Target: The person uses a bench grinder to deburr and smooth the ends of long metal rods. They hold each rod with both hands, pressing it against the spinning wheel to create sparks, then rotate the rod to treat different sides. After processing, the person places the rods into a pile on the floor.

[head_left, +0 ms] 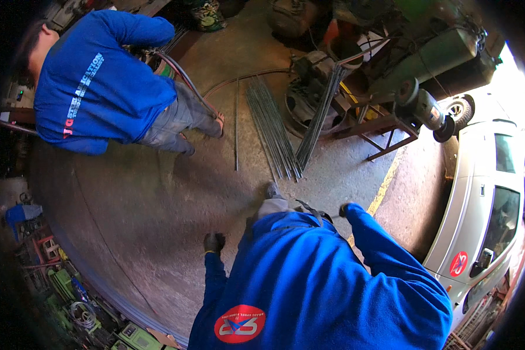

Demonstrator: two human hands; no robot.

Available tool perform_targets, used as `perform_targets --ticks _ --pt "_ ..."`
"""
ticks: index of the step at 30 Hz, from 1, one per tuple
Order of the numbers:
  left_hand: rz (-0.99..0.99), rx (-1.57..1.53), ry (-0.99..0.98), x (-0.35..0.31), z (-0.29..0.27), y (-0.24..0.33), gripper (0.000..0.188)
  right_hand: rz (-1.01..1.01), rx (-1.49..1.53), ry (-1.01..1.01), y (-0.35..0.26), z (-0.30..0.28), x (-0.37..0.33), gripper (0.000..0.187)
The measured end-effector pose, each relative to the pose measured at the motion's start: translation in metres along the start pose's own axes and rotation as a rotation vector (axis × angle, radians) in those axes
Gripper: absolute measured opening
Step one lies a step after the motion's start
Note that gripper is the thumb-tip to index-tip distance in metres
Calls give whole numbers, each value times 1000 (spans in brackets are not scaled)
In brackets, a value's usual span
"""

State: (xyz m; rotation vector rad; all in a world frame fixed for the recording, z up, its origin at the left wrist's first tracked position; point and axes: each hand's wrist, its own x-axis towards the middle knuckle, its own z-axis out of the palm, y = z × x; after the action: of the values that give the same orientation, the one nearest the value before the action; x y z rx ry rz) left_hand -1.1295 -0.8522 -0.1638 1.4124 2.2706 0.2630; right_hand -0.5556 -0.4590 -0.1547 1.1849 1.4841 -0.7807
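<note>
Both my hands wear dark gloves and stay close to my body. My left hand [214, 242], with a yellow band at its cuff, hangs over the concrete floor beside my waist; its fingers are too dark to read. Held near my right hip, my right hand [345, 209] looks closed, with a thin dark piece at its fingers that I cannot make out. A black strap [313, 211] lies across my waist close to it. In front of my foot, a bundle of thin steel rods [271, 128] rests on the floor. A second bundle of rods [321, 119] leans beside it, and a single rod [237, 125] lies to the left.
A co-worker [108, 81] in blue bends at the far left, near a hose [184, 76]. A bench grinder [423, 108] stands on a metal frame at the right. Beyond a yellow floor line [385, 189] is a silver car [478, 198]. Green machine parts [70, 289] crowd the lower left.
</note>
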Motion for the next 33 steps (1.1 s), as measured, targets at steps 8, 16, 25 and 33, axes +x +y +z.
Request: perform_targets --ticks 8,16,25,33 --pt "-1065 -1280 -215 109 -23 130 32 -72 149 335 -88 -112 14 18" --pt "-816 -1232 -145 108 -16 68 45 -181 609 718 -162 -153 -60 39" --pt "-190 -217 -293 60 -29 79 32 13 604 558 -148 -128 -42 86" --pt "-4 -62 -204 27 78 43 36 -46 796 557 -63 -33 -40 48"
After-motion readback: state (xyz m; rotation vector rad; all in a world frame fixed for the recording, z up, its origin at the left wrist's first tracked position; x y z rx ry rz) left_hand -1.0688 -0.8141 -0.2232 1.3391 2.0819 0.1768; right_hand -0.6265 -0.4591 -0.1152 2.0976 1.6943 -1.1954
